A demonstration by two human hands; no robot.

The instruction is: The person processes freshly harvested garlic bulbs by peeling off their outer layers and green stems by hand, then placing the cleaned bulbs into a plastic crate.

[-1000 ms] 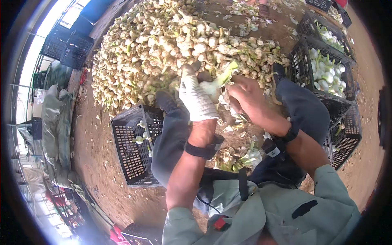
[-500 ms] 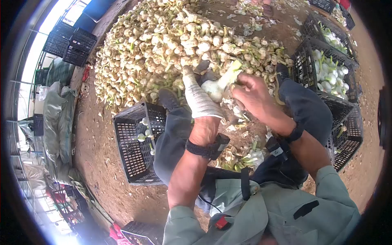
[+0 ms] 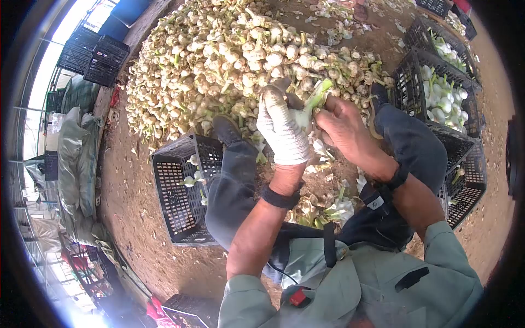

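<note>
My left hand, in a white knitted glove, is wrapped round a garlic bulb and hides much of it. The bulb's green stem points up and to the right. My bare right hand is closed, its thumb and fingers pinching at the right side of the bulb near the base of the stem. Exactly which layer they grip is hidden. Beyond my hands lies a large heap of unpeeled garlic.
A black crate with a few white bulbs stands beside my left leg. On the right, black crates hold several white bulbs. Peeled skins litter the ground between my legs. Stacked crates and bundled sheeting line the left.
My left hand has turned more upright and moved right, covering more of the bulb. My right hand has shifted slightly and stays at the stem.
</note>
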